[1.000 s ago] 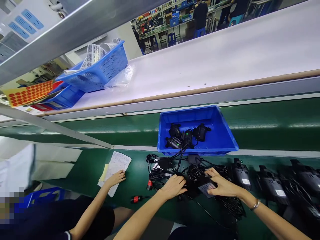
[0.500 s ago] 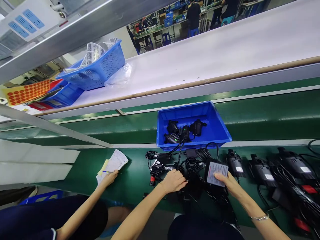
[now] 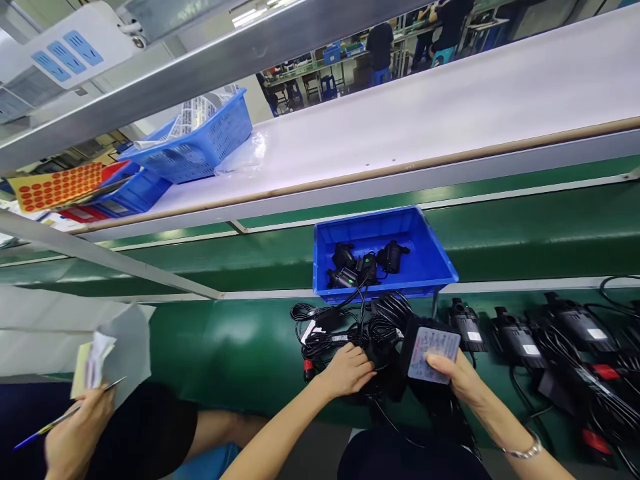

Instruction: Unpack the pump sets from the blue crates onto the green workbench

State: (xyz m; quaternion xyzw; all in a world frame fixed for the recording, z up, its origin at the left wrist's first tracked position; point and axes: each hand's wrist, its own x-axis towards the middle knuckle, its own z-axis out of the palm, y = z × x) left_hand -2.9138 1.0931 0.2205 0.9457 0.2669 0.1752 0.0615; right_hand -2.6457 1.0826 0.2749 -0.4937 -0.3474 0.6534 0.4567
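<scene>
My right hand (image 3: 457,373), with a bracelet at the wrist, grips a black power adapter (image 3: 434,353); its grey printed label faces up under my thumb. Beside it, my left hand (image 3: 346,372) has its fingers curled over a black cable (image 3: 383,412) among the coils; the exact grip is partly hidden. Bundled black cables (image 3: 330,340) lie just beyond my left hand, with a red-and-black connector (image 3: 309,369) at their left. Behind them stands a blue bin (image 3: 425,263) holding several small black pumps (image 3: 367,267).
More black pumps (image 3: 517,340) with cable bundles line the green bench at right. At left, a co-worker's hand (image 3: 80,427) holds a pen and papers (image 3: 123,353). A white shelf (image 3: 450,100) above carries a light-blue basket (image 3: 200,143) and an orange-dotted sticker sheet (image 3: 60,190).
The adapter in my right hand has moved slightly down and toward me. My left hand has shifted little. The co-worker has lifted the papers off the bench and drawn them left.
</scene>
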